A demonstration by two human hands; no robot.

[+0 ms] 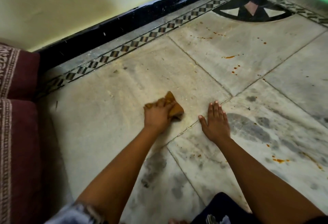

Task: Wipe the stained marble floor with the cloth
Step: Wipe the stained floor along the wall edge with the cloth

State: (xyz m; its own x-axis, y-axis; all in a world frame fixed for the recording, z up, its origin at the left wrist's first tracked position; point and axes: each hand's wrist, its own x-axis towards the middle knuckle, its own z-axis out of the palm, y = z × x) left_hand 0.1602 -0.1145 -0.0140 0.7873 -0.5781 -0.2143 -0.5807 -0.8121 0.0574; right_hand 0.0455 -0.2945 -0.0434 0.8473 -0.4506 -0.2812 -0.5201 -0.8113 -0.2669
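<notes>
On the marble floor the left hand grips the cloth, the right hand lies flat just to its right, cushions sit far left, a border strip and skirting run behind along the wall, and stains lie beyond, to the right.

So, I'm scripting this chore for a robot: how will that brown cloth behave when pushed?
Probably floppy: the cloth is bunched into uneven folds under the left hand, so it should crumple, not hold shape. Likely light, since one hand holds the whole wad. It may drag rather than glide; the marble floor looks dull and smeared.
</notes>
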